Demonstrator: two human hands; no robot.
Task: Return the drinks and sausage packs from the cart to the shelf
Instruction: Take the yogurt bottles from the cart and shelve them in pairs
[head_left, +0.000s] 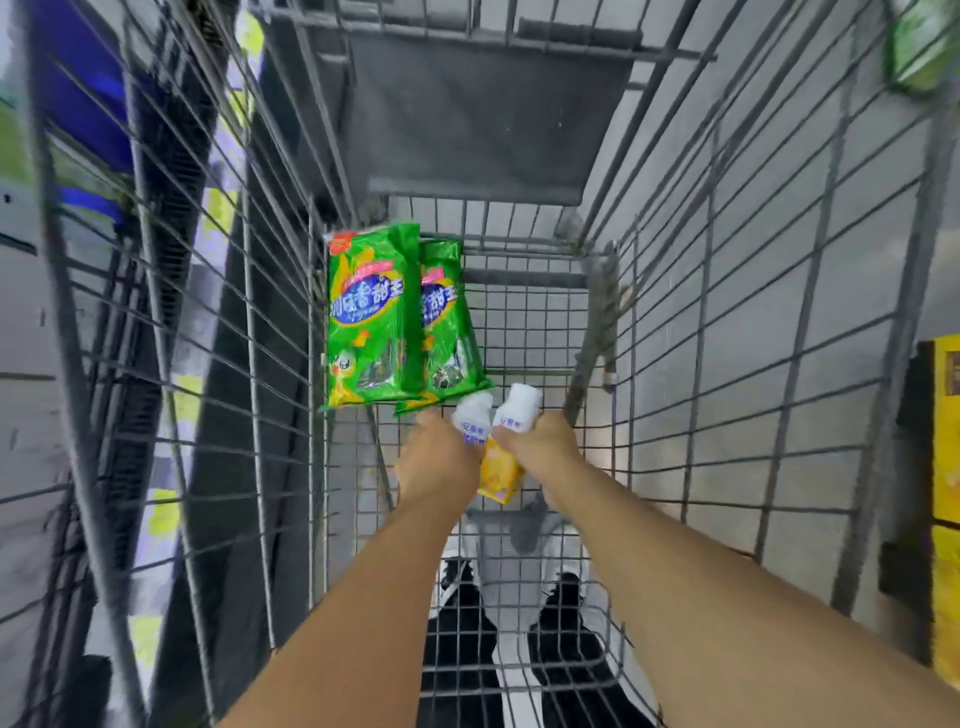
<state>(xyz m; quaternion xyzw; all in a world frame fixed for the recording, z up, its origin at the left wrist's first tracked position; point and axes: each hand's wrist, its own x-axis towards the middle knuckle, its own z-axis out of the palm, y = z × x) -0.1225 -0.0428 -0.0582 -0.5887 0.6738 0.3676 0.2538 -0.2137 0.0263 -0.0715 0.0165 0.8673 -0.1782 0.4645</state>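
At about 10 o'clock from your hands, two green sausage packs (374, 317) lie side by side on the wire floor of the cart (524, 332), the left one overlapping the right one (448, 322); neither is touched yet. Your left hand (439, 457) sits just below them with its fingers wrapped around a white-capped drink bottle (471, 415), cap pointing toward 12 o'clock. Touching it on the right, a second drink bottle (516, 413) with a yellow lower label is clasped in the fingers of your right hand (540, 447). Both bottles are low in the basket, close to its floor; whether they rest on the wire you cannot tell. Judging by this, the task is at an early stage: both drinks are in hand but inside the cart, and both sausage packs are left to carry. Shelving shows only as a blur at 9 o'clock beyond the cart wall.
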